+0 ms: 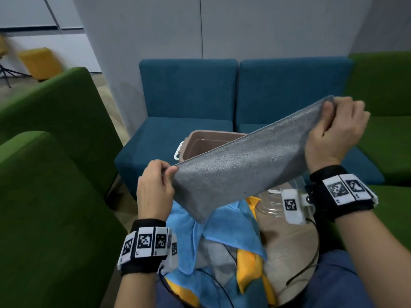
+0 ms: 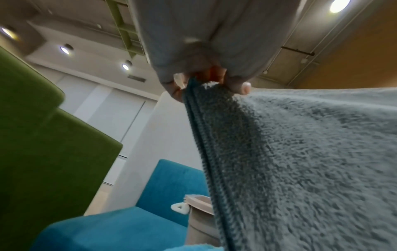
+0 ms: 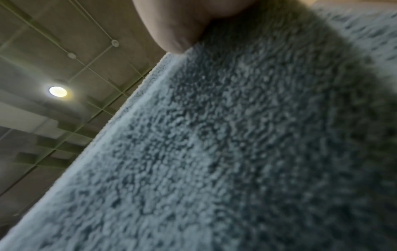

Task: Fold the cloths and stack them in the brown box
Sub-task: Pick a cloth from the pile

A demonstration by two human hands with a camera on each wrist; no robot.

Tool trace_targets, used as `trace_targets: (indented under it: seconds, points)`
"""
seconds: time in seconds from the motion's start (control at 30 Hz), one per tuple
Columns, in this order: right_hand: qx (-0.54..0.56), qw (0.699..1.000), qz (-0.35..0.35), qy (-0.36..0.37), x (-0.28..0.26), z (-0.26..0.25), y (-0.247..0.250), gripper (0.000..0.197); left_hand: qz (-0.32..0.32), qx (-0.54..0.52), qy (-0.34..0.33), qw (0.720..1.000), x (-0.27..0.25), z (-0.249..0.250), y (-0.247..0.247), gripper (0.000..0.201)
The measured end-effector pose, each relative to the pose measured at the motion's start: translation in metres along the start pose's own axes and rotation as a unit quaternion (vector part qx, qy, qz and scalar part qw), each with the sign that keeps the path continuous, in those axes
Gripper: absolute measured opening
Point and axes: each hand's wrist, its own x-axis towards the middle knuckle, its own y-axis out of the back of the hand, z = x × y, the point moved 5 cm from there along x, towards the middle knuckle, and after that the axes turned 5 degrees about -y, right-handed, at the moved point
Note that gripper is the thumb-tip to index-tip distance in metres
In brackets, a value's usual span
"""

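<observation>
A grey cloth (image 1: 240, 165), folded double, is stretched in the air between both hands. My left hand (image 1: 165, 173) pinches its lower left corner, and my right hand (image 1: 331, 112) pinches the upper right corner, higher and farther away. The left wrist view shows my left hand (image 2: 206, 83) pinching the doubled edges of the grey cloth (image 2: 300, 161). The grey cloth (image 3: 236, 152) fills the right wrist view under one fingertip (image 3: 178, 34). The brown box (image 1: 206, 141) stands open behind the cloth, its right part hidden. Loose blue, yellow and grey cloths (image 1: 222, 245) lie heaped on my lap.
A round wooden table (image 1: 289, 245) carries the box and a clear plastic container (image 1: 273, 205). Blue sofa seats (image 1: 189, 101) stand behind it, green armchairs at the left (image 1: 55, 174) and right (image 1: 387, 130). Cables run from my wrist bands across the lap.
</observation>
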Motion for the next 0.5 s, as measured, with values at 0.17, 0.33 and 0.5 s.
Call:
trace_targets:
  seconds: [0.17,0.33,0.5]
  points:
    - [0.045,0.994,-0.091,-0.048,-0.015,0.016,0.003,0.028,0.013,-0.062,-0.024,0.998,0.009,0.004,0.013,0.021]
    - [0.026,0.984,-0.168,-0.053,-0.016,0.033,-0.003,0.015,0.036,-0.039,-0.031,0.998,0.046,0.003,0.018,0.014]
    - [0.017,0.979,-0.192,-0.06,-0.016,0.045,-0.002,0.013,0.049,-0.051,-0.038,0.997,0.059,0.002,0.023,0.016]
